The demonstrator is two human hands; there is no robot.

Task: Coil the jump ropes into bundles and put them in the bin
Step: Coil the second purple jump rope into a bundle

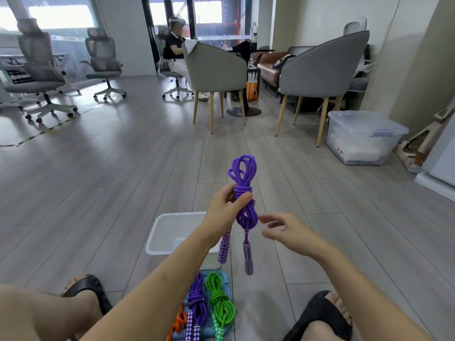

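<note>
My left hand [225,205] pinches the coiled purple rope [242,193] at centre frame; my right hand [283,230] is spread, empty. The white bin [170,232] below looks empty — three more ropes [209,306] wait at the bottom.

At frame centre hangs a purple jump rope bundle [243,193] with purple-and-white patterned handles [248,257]. Below it stands a white bin [160,238]. At the bottom edge, on a pale blue mat [225,279], lie a purple rope [197,301] with checkered handles, a bright green rope [220,303] with green-and-white checks, and an orange rope [179,321].
</note>
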